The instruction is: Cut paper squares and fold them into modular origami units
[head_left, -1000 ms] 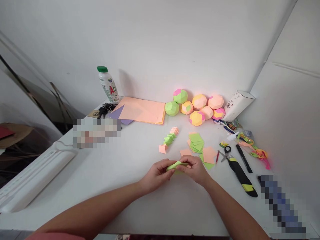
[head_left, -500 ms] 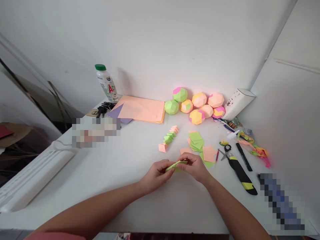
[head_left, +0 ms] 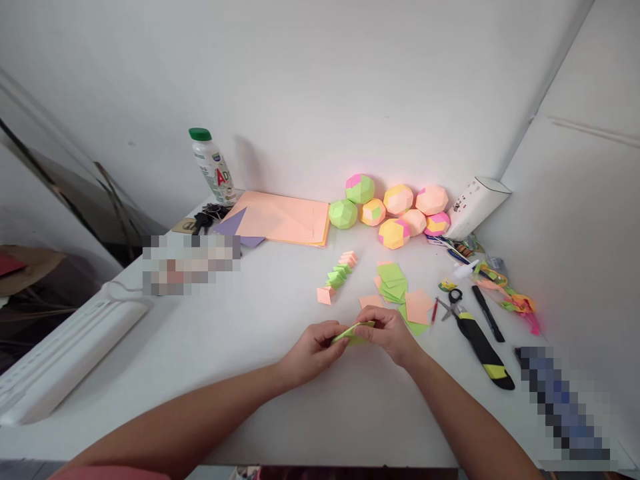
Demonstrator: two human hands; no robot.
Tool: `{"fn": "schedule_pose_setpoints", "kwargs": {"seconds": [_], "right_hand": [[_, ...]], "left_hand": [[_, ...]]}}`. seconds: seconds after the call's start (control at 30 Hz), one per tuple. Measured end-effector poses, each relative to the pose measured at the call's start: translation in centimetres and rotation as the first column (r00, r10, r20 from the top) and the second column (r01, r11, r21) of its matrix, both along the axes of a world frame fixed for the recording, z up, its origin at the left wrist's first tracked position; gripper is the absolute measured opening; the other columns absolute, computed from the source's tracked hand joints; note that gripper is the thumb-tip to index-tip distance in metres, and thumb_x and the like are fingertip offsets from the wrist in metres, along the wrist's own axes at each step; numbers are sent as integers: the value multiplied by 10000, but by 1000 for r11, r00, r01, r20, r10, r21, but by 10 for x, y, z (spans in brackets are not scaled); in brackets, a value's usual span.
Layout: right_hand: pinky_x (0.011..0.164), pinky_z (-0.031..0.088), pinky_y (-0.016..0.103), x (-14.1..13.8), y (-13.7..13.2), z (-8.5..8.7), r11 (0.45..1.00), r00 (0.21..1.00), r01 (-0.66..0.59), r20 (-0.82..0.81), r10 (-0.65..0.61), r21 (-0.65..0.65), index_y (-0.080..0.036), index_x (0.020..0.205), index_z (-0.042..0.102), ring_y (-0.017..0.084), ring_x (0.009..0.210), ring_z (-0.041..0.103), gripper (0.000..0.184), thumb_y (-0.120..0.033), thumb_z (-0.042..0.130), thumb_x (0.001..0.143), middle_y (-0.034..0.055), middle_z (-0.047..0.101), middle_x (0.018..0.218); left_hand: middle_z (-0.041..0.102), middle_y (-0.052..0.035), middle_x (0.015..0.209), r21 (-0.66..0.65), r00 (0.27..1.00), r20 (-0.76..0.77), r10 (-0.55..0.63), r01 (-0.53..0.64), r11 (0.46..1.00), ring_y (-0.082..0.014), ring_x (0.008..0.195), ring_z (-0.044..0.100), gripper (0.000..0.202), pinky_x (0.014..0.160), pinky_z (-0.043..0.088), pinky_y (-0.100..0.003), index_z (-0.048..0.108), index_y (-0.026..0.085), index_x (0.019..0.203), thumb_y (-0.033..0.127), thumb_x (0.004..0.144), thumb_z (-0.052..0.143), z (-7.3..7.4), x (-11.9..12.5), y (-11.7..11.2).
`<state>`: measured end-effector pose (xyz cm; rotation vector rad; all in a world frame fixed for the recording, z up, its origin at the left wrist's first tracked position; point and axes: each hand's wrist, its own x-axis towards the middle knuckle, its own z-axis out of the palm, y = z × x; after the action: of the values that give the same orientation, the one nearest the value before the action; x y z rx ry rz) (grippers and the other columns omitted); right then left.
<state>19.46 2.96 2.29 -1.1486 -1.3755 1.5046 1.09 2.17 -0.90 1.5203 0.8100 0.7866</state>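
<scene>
Spanning from left hand [head_left: 316,351] to right hand [head_left: 389,333], a green paper [head_left: 353,331] is bridging their curled grips, the left is pinching one end, the right is pinching the other, loose paper squares [head_left: 393,285] are lying just beyond.

Below the frame's centre, the bare left hand [head_left: 314,351] and bare right hand [head_left: 393,335] pinch a folded lime-green paper piece [head_left: 353,331]; above and right of centre sit faceted multicoloured paper balls [head_left: 395,234]

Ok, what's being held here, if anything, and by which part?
A green paper: the left hand pinches its left end, the right hand its right end.
</scene>
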Motion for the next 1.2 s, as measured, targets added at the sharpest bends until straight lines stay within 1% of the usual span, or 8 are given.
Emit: {"fn": "schedule_pose_setpoints", "kwargs": {"seconds": [0.23,0.47,0.6,0.8,0.9,1.03,1.13,1.2], "right_hand": [[555,423,245,1,0,-1,1000,1000,-3,7,3,12,-189,673,692,119,619,490,151,-334,735,674,-1,546,683],[536,418,242,1,0,-3,1000,1000,13,11,-14,23,-199,667,705,124,627,507,120,-315,736,673,6,562,703],[559,421,257,1,-1,-2,996,998,12,59,-18,88,-190,651,686,130,627,514,138,-317,715,696,8,574,685],[534,401,251,2,-3,0,983,987,-23,158,-6,183,-178,657,659,129,608,497,172,-328,674,738,12,572,665],[548,402,259,2,-3,0,981,991,-11,131,-15,192,-180,643,650,139,626,500,173,-323,671,738,16,571,668],[547,392,253,5,-1,-3,989,995,29,87,-42,148,-177,657,633,130,611,482,175,-324,656,749,1,547,647],[480,351,221,6,0,-4,995,995,61,75,-67,80,-177,703,584,97,546,426,185,-340,622,781,-24,488,641],[458,347,209,6,0,-4,996,994,53,87,-60,74,-180,721,553,90,542,415,195,-352,596,801,-25,471,676]], "left_hand": [[438,16,645,13,1000,11,4,-4,1000,-103,570,387,274,503,338,-213,661,167,846,371,856,478,2,0,0],[434,29,619,-43,999,33,-17,19,999,-85,513,349,273,461,311,-207,627,158,800,389,844,489,5,1,1],[410,39,567,-45,999,27,-17,18,999,-79,498,342,301,446,291,-202,595,155,718,410,840,492,9,1,1],[374,60,490,-121,1000,17,-23,25,992,-65,452,310,351,409,240,-194,524,158,625,448,821,509,10,0,1],[380,67,511,-173,997,67,-25,36,984,-57,443,317,319,412,250,-193,533,156,656,441,800,549,7,1,1],[461,49,607,-230,984,180,11,31,973,-69,480,429,276,469,367,-217,583,152,796,418,745,635,5,2,2],[516,31,615,-262,982,186,47,3,965,-78,494,474,295,502,401,-233,601,141,862,414,755,633,6,2,4],[519,35,576,-285,981,176,76,-23,958,-75,477,471,303,500,396,-231,606,136,857,422,761,626,6,2,4]]}}
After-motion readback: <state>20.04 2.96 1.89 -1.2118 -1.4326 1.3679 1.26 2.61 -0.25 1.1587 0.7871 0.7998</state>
